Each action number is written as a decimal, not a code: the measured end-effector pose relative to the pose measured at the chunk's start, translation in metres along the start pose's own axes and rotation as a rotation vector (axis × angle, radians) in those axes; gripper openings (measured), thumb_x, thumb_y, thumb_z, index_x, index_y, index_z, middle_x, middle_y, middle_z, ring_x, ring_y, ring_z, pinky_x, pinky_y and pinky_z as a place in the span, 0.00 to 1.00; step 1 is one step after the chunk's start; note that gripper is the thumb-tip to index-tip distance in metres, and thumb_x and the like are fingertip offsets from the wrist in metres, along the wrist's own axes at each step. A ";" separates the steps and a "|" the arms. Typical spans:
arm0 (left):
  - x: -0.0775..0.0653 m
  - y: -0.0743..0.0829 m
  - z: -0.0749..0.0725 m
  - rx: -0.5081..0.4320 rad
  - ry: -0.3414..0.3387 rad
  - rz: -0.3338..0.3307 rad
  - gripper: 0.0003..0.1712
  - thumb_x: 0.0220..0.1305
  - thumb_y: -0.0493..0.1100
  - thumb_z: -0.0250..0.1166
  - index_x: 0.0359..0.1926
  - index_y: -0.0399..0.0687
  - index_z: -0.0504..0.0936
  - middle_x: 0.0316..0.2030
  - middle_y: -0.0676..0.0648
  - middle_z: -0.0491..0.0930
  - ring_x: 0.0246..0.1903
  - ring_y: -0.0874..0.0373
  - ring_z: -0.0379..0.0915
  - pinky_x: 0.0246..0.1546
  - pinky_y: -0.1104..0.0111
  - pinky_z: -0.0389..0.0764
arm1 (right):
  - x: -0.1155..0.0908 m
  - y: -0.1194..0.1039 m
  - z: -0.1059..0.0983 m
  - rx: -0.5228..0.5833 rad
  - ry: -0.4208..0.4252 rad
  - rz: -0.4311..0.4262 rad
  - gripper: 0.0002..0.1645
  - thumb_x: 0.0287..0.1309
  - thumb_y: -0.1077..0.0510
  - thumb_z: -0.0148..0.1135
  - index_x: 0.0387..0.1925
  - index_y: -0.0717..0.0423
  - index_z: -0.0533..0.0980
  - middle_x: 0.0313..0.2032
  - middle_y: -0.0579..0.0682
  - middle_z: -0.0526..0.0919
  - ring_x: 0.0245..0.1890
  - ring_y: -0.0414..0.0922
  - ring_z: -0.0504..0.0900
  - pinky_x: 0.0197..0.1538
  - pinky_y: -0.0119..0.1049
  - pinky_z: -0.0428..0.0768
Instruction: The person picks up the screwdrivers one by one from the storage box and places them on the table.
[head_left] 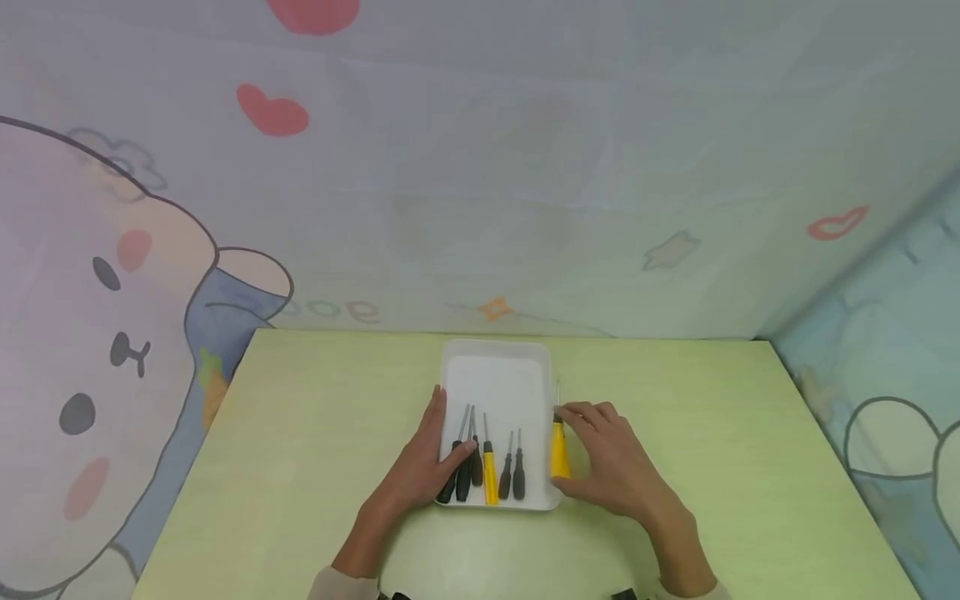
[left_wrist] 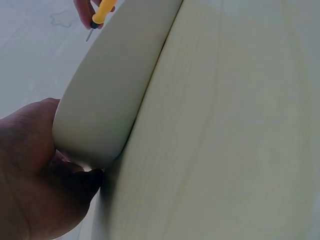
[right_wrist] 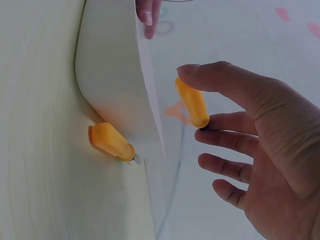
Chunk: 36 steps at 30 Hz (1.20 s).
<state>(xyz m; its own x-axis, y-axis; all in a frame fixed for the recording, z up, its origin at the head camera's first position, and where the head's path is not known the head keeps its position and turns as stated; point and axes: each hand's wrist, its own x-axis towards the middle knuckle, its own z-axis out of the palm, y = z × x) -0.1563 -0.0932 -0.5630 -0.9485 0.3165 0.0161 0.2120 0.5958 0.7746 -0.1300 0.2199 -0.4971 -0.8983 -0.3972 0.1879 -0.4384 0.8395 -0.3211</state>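
Observation:
A white tray (head_left: 497, 367) lies on the table with several screwdrivers in its near half. One of them has a yellow handle (head_left: 490, 475); the others, such as a black screwdriver (head_left: 519, 477), are dark. My left hand (head_left: 423, 467) grips the tray's left wall, thumb over the rim above the black handles. Beside the right wall, my right hand (head_left: 618, 458) pinches a yellow screwdriver (right_wrist: 192, 104) between thumb and fingers, its shaft pointing away from me. A second yellow screwdriver (right_wrist: 111, 141) lies on the table against the tray's outer wall in the right wrist view.
The pale wooden table (head_left: 315, 417) extends to both sides of the tray. Behind its far edge hangs a printed cloth (head_left: 525, 167) with hearts and a cartoon animal. Another cloth panel (head_left: 907, 333) borders the right side.

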 end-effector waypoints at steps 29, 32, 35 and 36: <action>0.001 -0.004 -0.001 0.009 0.000 -0.005 0.57 0.78 0.62 0.60 0.86 0.44 0.35 0.86 0.44 0.34 0.83 0.47 0.39 0.79 0.48 0.54 | -0.005 0.010 -0.011 0.039 0.013 0.007 0.55 0.43 0.46 0.87 0.72 0.58 0.74 0.67 0.52 0.77 0.59 0.53 0.72 0.60 0.54 0.75; 0.002 -0.005 0.000 0.011 -0.001 -0.006 0.56 0.78 0.62 0.60 0.86 0.44 0.36 0.86 0.44 0.35 0.83 0.46 0.39 0.79 0.47 0.55 | -0.006 0.011 -0.010 0.038 0.013 0.010 0.54 0.43 0.47 0.87 0.71 0.58 0.74 0.67 0.53 0.77 0.59 0.53 0.72 0.60 0.54 0.75; 0.001 -0.006 0.001 0.014 0.001 -0.008 0.57 0.78 0.62 0.60 0.86 0.44 0.36 0.86 0.44 0.35 0.83 0.46 0.40 0.78 0.47 0.55 | -0.007 0.012 -0.009 0.038 0.015 0.007 0.54 0.43 0.48 0.87 0.71 0.58 0.74 0.67 0.52 0.77 0.59 0.53 0.72 0.60 0.54 0.75; 0.001 -0.006 0.001 0.011 0.004 -0.007 0.57 0.77 0.62 0.61 0.86 0.44 0.36 0.86 0.44 0.35 0.83 0.46 0.40 0.78 0.47 0.55 | -0.006 0.013 -0.009 0.036 0.017 0.004 0.54 0.43 0.48 0.87 0.71 0.58 0.74 0.67 0.52 0.77 0.59 0.53 0.72 0.60 0.54 0.75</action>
<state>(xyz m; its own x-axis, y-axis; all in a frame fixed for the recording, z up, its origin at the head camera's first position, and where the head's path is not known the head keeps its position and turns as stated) -0.1582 -0.0957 -0.5682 -0.9508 0.3095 0.0136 0.2084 0.6064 0.7674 -0.1295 0.2361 -0.4942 -0.8995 -0.3873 0.2022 -0.4359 0.8272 -0.3547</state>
